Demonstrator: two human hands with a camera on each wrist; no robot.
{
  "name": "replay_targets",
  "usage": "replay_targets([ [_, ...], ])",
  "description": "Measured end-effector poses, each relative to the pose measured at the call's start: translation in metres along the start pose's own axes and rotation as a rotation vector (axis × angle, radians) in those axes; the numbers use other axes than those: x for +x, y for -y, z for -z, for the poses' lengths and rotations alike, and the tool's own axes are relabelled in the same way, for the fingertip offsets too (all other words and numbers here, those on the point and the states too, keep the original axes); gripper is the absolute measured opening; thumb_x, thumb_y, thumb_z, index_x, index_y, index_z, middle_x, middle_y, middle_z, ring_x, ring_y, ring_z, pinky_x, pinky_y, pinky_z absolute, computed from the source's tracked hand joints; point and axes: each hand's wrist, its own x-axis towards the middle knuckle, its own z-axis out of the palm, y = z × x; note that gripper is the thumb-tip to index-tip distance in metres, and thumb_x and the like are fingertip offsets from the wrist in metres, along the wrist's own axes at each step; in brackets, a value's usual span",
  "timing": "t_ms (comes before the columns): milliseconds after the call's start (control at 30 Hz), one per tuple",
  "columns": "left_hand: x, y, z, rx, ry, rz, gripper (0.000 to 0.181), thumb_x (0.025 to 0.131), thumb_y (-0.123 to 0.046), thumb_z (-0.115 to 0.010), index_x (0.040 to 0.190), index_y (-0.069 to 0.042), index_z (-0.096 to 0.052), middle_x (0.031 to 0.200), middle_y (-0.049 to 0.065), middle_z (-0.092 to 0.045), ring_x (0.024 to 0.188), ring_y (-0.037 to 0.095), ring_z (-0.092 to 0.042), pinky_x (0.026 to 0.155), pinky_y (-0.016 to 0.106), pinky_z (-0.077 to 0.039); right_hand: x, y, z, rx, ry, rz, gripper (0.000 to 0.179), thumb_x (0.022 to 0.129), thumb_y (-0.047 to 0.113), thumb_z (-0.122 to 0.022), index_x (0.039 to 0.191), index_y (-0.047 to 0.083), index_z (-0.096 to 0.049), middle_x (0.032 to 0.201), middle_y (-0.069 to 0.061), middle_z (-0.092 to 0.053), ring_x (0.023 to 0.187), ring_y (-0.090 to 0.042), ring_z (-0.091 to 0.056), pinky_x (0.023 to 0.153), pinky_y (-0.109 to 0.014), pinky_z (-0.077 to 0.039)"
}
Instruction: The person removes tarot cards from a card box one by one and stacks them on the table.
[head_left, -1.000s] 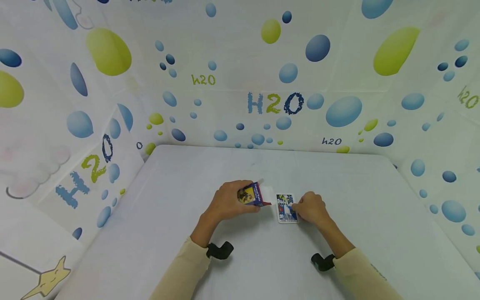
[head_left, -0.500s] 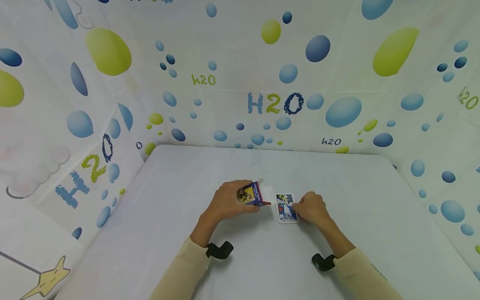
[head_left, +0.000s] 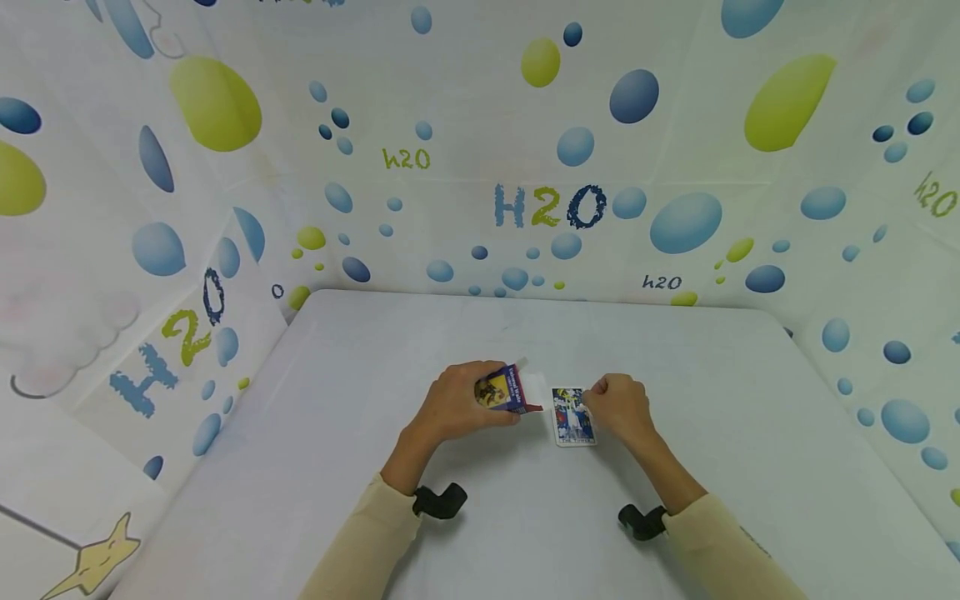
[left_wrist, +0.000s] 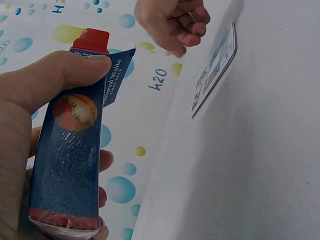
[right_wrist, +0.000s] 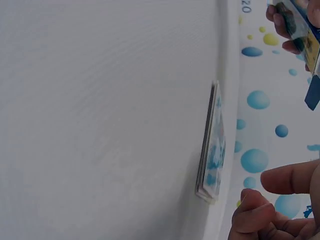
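Note:
In the head view my left hand (head_left: 460, 404) grips a tarot card box (head_left: 498, 391) by its sides above the table. The box is dark blue with red trim, and its end flap stands open toward the right. Its narrow side (left_wrist: 70, 150) with a moon face shows in the left wrist view, the thumb pressed near the open end. A thin stack of tarot cards (head_left: 572, 421) lies face up on the table, a tower picture on top. My right hand (head_left: 622, 407) is just above the stack's right edge, fingers loosely curled, thumb apart from the index finger, holding nothing visible.
The table (head_left: 420, 333) has a white cloth. Behind it and along both sides hangs a white sheet (head_left: 465, 100) printed with blue and green drops. A black wrist camera (head_left: 441, 501) sits below the left hand, another black wrist camera (head_left: 642, 522) below the right.
My right hand has come off the card stack, lifting and shifting slightly away from me, and more of the top card shows. The left hand and box hold still.

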Motion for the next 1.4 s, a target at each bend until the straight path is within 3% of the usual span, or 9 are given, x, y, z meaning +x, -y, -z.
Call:
replay_targets([
  [267, 0.000, -0.002, 0.000, 0.008, 0.007, 0.015, 0.082, 0.070, -0.052, -0.086, 0.141, -0.018, -0.061, 0.130, 0.001, -0.068, 0.102, 0.017, -0.058, 0.086, 0.037, -0.050, 0.000, 0.013, -0.001, 0.197, -0.031, 0.006, 0.018, 0.091, 0.016, -0.067, 0.096, -0.001, -0.069, 0.078, -0.013, -0.066, 0.066, -0.022, -0.061, 0.055, -0.028, -0.047],
  [433, 0.000, -0.002, 0.000, 0.003, 0.002, -0.006, 0.081, 0.071, -0.052, -0.085, 0.140, -0.017, -0.062, 0.128, 0.001, -0.068, 0.102, 0.017, -0.059, 0.086, 0.037, -0.051, -0.003, 0.021, -0.001, 0.420, 0.030, -0.032, 0.018, 0.093, 0.014, -0.067, 0.104, -0.001, -0.069, 0.089, -0.020, -0.068, 0.072, -0.029, -0.063, 0.057, -0.025, -0.050],
  [633, 0.001, -0.003, -0.001, 0.003, 0.003, -0.007, 0.083, 0.069, -0.053, -0.086, 0.140, -0.018, -0.062, 0.127, 0.001, -0.068, 0.101, 0.017, -0.059, 0.087, 0.038, -0.050, -0.006, 0.033, -0.006, 0.637, 0.077, -0.044, 0.023, 0.095, 0.012, -0.068, 0.110, -0.005, -0.067, 0.092, -0.016, -0.069, 0.072, -0.020, -0.060, 0.064, -0.022, -0.053],
  [800, 0.001, -0.002, -0.001, 0.005, 0.008, -0.030, 0.082, 0.070, -0.053, -0.086, 0.139, -0.015, -0.062, 0.125, 0.001, -0.069, 0.099, 0.016, -0.059, 0.085, 0.038, -0.050, -0.012, 0.047, -0.009, 0.636, 0.042, 0.028, 0.017, 0.093, 0.013, -0.071, 0.103, -0.001, -0.071, 0.085, -0.012, -0.068, 0.069, -0.021, -0.058, 0.061, -0.022, -0.051],
  [1033, 0.000, -0.002, -0.001, -0.003, 0.009, -0.056, 0.080, 0.071, -0.051, -0.087, 0.138, -0.015, -0.063, 0.125, 0.001, -0.069, 0.101, 0.016, -0.060, 0.086, 0.038, -0.051, -0.017, 0.058, -0.015, 0.518, 0.071, 0.122, 0.013, 0.090, 0.017, -0.075, 0.096, 0.006, -0.073, 0.086, -0.007, -0.069, 0.075, -0.021, -0.061, 0.063, -0.025, -0.053],
  [1400, 0.000, -0.002, -0.002, 0.005, 0.008, -0.079, 0.079, 0.071, -0.051, -0.087, 0.137, -0.014, -0.063, 0.124, 0.003, -0.070, 0.097, 0.015, -0.060, 0.082, 0.036, -0.051, -0.024, 0.068, -0.023, 0.453, 0.087, 0.155, 0.015, 0.085, 0.007, -0.073, 0.099, 0.003, -0.070, 0.082, -0.008, -0.065, 0.071, -0.021, -0.061, 0.058, -0.027, -0.056],
])
